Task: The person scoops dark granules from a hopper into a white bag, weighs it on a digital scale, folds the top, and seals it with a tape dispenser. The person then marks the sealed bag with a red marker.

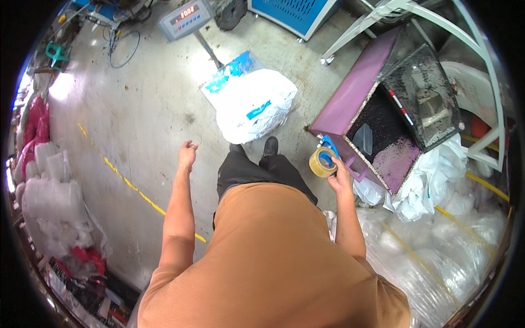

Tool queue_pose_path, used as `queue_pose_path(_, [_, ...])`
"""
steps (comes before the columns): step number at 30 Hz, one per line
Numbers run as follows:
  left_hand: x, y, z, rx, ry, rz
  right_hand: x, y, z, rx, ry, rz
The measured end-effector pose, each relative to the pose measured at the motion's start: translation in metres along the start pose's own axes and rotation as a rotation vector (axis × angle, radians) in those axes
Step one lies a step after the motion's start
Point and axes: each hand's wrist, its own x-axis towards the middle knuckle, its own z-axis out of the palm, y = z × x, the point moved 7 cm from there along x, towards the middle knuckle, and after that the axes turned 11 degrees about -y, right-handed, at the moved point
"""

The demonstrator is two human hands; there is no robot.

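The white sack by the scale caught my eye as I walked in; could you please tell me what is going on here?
A person stands before the white sack, which sits on the floor scale; the display is lit. The right hand holds a tape dispenser beside an open purple bin. The left hand hangs out to the side, apparently empty, and neither hand touches the sack.

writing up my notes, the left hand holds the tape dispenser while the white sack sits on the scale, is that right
Not quite: in the head view, the right hand holds the tape dispenser, not the left hand. The white sack does sit on the scale.
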Motion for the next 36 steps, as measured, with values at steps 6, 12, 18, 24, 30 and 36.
queue_pose_path(6, [-0.02,0.045,0.01,-0.176,-0.132,0.077,-0.015,-0.006,0.058,0.214,-0.132,-0.114])
queue_pose_path(12, [-0.041,0.05,0.059,-0.287,-0.254,0.079,-0.038,-0.001,0.083,0.221,-0.175,-0.142])
queue_pose_path(18, [-0.065,0.071,0.072,-0.19,-0.441,0.115,-0.054,-0.007,0.129,0.26,-0.285,-0.167])
queue_pose_path(24, [-0.066,0.082,0.069,-0.136,-0.465,0.124,-0.061,-0.006,0.159,0.304,-0.304,-0.193])
queue_pose_path(30, [-0.057,0.083,0.068,-0.289,-0.366,0.077,-0.043,-0.03,0.163,0.312,-0.358,-0.161])
queue_pose_path(36, [-0.041,0.066,0.072,-0.346,-0.197,0.059,0.006,-0.066,0.178,0.242,-0.404,-0.031])
